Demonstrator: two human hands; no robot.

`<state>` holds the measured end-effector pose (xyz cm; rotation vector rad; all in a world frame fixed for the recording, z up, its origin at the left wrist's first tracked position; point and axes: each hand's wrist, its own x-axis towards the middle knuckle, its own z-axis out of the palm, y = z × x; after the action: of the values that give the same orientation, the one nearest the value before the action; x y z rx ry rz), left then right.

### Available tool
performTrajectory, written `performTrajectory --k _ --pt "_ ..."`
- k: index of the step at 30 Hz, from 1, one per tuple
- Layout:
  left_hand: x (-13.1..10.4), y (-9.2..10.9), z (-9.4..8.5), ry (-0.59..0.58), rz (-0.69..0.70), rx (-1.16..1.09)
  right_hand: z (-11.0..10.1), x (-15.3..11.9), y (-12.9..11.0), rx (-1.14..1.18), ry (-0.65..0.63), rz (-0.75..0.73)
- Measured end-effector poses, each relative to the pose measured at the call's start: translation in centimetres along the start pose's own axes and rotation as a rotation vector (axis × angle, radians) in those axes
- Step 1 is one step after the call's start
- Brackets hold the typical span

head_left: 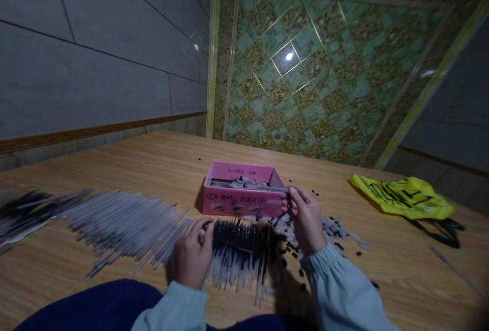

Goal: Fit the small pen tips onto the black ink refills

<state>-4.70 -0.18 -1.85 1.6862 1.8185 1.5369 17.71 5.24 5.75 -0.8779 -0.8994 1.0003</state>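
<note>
My right hand (305,219) is closed in a pinch around one end of a thin grey stick (263,188). The stick points left across the front rim of a pink box (240,202), which has more slim sticks inside. Fingers of my left hand (193,255) are curled with thumb and forefinger together; whatever they hold, if anything, is too small to make out. That hand rests between a wide spread of translucent sticks (126,224) and a bunch of black-topped sticks (237,244). Small black and clear pieces (332,228) lie scattered near my right wrist.
A yellow bag (405,196) with dark lettering and black straps lies at the right of the wooden table (153,160). More dark sticks (26,214) are at the far left. A single thin stick (456,270) lies near the right edge. Tiled walls (107,40) rise behind.
</note>
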Motion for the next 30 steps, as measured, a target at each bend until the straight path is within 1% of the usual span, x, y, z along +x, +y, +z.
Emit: performTrajectory --k 1,3,5,7,10,13,17,18,21,23,25,26,28,30 --pt "0.4 -0.3 -0.4 0.036 0.031 0.171 0.7 1.3 0.1 -0.006 0.008 -0.005" --pt "0.9 -1.0 -0.7 0.076 -0.018 0.467 1.8 3.4 0.8 -0.012 0.014 0.014" --pt "1.0 -2.0 -0.3 0.054 -0.067 0.651 2.5 4.6 1.7 -0.018 0.004 0.05" --pt "0.8 -2.8 0.2 -0.009 -0.115 0.768 2.6 4.7 2.4 -0.03 -0.016 0.072" --pt "0.5 -3.6 0.9 -0.129 -0.135 0.856 1.5 3.0 2.8 -0.07 -0.034 0.055" --pt "0.4 -3.6 0.9 -0.212 -0.104 0.877 -0.4 0.2 2.9 -0.142 -0.054 0.032" --pt "0.5 -3.0 0.3 -0.24 -0.081 0.879 -3.4 -2.8 4.0 -0.317 -0.122 0.04" --pt "0.6 -2.8 0.1 -0.239 -0.074 0.877 -4.0 -3.4 4.5 -0.414 -0.154 0.012" --pt "0.7 -2.6 -0.4 -0.215 -0.041 0.866 -5.2 -4.8 6.0 -0.515 -0.187 -0.015" --pt "0.9 -2.5 -0.7 -0.174 -0.016 0.816 -5.3 -5.6 6.6 -0.614 -0.2 -0.052" --pt "1.1 -2.4 -0.7 -0.111 0.017 0.643 -4.7 -6.6 6.6 -0.801 -0.265 -0.147" --pt "1.1 -2.3 -0.6 -0.087 0.023 0.501 -4.2 -7.1 6.6 -0.905 -0.329 -0.208" --pt "1.1 -2.1 -0.2 -0.083 -0.023 0.126 -3.1 -8.0 6.4 -1.062 -0.472 -0.32" --pt "0.8 -1.7 0.6 -0.175 -0.202 -0.284 -2.1 -8.7 6.5 -1.171 -0.574 -0.391"
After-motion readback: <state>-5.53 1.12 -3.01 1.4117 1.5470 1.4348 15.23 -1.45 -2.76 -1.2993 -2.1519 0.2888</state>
